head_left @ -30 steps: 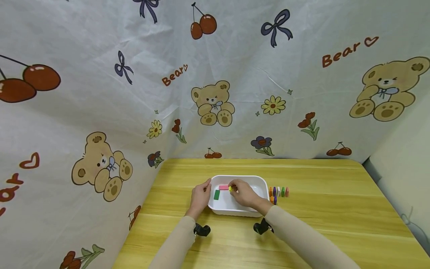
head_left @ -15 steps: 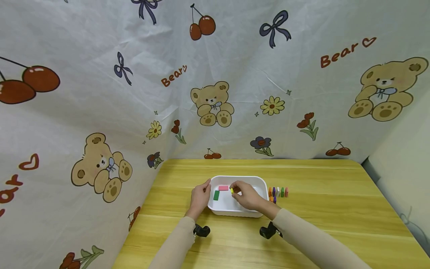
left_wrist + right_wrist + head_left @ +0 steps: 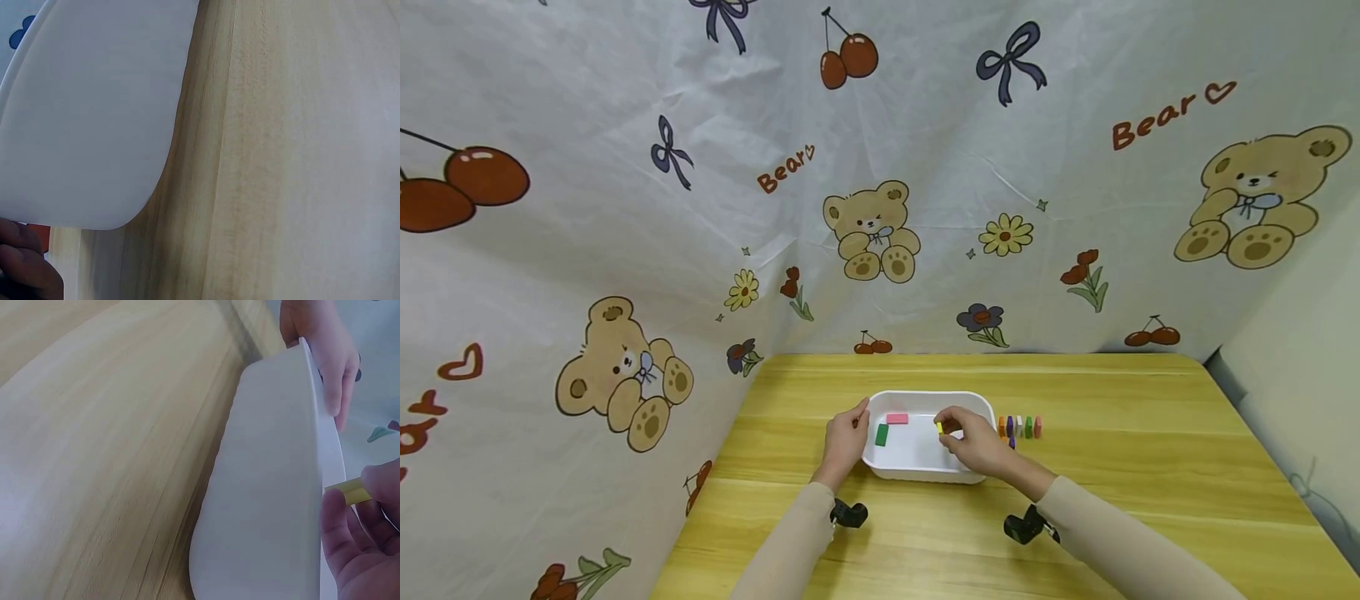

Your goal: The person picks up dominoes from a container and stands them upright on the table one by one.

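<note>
My right hand (image 3: 976,440) pinches a small yellow block (image 3: 353,491) between thumb and fingers, over the right half of a white plastic tray (image 3: 917,457). Inside the tray's left part lie a flat pink block (image 3: 897,419) and, nearer to me, a flat green block (image 3: 882,435), set at an angle to each other. At the tray's left end, my left hand (image 3: 846,440) grips the rim with its fingertips. The left wrist view shows the tray's outer wall (image 3: 94,119), with only part of that hand at the lower left corner.
Just right of the tray stands a row of small upright blocks: orange (image 3: 1002,427), purple (image 3: 1010,427), white (image 3: 1019,427), green (image 3: 1028,427) and pink (image 3: 1037,427). The wooden table (image 3: 1112,483) meets a patterned cloth (image 3: 925,317) behind and at left.
My right hand has moved right across the tray with the yellow block, away from the pink one. The left hand stays on the rim. Pink and green blocks keep their places.
</note>
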{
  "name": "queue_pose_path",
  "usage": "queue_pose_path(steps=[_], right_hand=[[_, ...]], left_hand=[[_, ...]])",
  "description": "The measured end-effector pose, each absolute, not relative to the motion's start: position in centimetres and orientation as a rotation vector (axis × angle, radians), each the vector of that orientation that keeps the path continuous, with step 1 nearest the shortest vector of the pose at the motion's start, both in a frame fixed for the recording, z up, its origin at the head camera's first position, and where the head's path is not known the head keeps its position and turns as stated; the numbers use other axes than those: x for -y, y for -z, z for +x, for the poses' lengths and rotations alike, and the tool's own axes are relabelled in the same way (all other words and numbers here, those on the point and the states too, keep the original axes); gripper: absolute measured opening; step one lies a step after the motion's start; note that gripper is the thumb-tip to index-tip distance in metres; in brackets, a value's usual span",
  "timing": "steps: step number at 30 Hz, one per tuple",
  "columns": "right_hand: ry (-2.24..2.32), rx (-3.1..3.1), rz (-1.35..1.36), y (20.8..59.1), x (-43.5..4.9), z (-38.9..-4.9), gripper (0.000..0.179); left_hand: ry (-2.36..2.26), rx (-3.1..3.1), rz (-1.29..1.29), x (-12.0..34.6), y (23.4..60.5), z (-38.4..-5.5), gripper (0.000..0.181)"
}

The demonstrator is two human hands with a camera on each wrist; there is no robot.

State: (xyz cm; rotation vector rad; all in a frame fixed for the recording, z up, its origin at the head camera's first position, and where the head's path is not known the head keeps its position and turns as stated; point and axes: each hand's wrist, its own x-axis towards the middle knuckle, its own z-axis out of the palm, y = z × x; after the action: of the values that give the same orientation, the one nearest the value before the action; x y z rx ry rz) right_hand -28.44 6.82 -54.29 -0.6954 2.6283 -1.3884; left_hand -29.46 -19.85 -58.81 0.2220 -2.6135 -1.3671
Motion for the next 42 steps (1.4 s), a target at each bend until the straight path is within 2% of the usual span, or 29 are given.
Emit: queue_pose_path(steps=[13, 42], right_hand=[[1.477, -2.531, -0.505, 53.8, -8.9, -28.3, 0.020], [1.426, -2.586, -0.487, 53.6, -12.4, -27.3, 0.023]], left_hand=[[1.373, 2.608, 0.232, 20.0, 59.0, -29.4, 0.036], [1.378, 2.625, 0.213, 20.0, 58.8, -29.5, 0.037]])
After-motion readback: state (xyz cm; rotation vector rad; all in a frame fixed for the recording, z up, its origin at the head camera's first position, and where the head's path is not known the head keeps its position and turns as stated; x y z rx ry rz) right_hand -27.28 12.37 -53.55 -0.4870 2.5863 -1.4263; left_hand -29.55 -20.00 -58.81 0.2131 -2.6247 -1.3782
